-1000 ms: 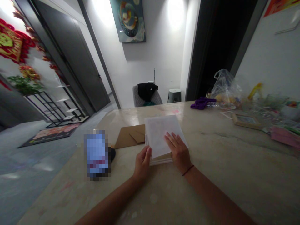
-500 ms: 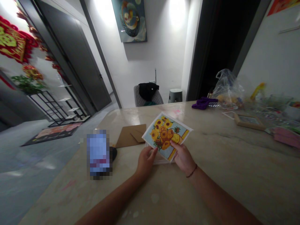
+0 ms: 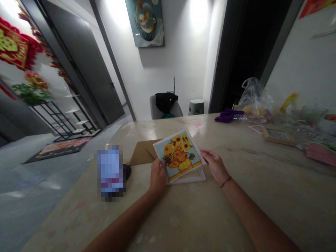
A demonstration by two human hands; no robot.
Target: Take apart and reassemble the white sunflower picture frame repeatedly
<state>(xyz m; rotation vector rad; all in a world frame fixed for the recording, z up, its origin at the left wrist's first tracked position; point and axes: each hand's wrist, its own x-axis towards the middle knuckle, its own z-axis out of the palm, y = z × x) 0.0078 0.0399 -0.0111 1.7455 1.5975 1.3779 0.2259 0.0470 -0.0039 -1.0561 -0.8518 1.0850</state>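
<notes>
Indoors; sunflower picture (image 3: 180, 155) over marbled tabletop (image 3: 262, 182)

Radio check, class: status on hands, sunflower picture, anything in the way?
Left hand gripping sunflower picture; right hand at its right edge. Picture askew, partly hiding white frame. Brown board partly behind, not blocking.

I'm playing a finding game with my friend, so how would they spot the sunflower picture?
On the pale marbled table, find the left hand and the right hand. Between them, over a white frame, is the sunflower picture. Unlike the brown board beside it, it shows yellow flowers on pale blue.
</notes>
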